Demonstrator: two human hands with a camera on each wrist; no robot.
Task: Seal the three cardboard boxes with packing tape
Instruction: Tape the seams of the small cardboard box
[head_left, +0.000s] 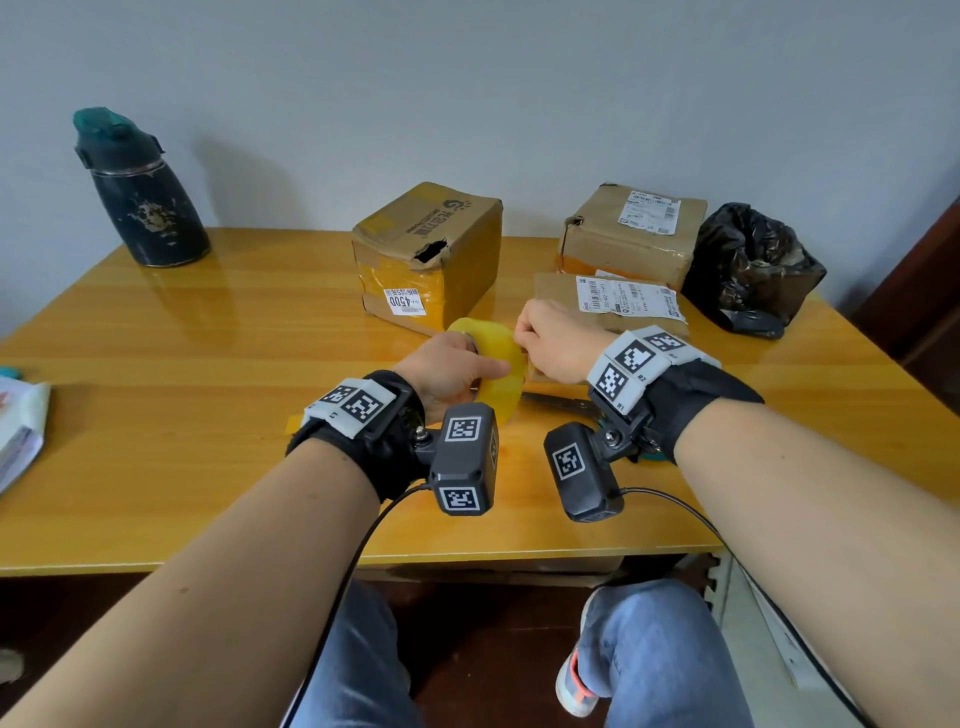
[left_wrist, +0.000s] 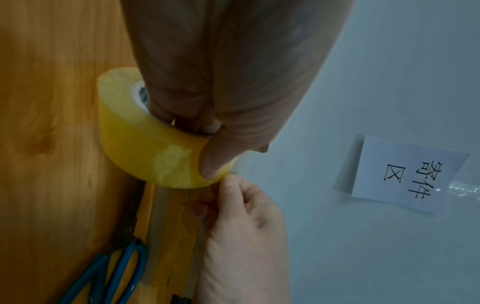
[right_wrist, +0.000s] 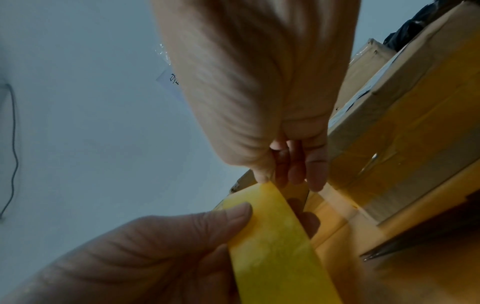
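Near front edge of table (head_left: 156, 332): tape roll (head_left: 493, 364), held above it
Left hand (head_left: 447, 369): fingers curled through roll core, thumb pressing outside
Right hand (head_left: 556, 338): pinching tape's loose end
Boxes: three, toward back-right corner; none touched
Risk: end may slip, re-stick or tear if pulled askew

A white sticker (head_left: 404, 302) on the left box (head_left: 426, 249) reads "4500". A paper sign (left_wrist: 405, 174) on the wall reads "寄件区". Wrist tags (head_left: 631, 369) read "R1", "R2".
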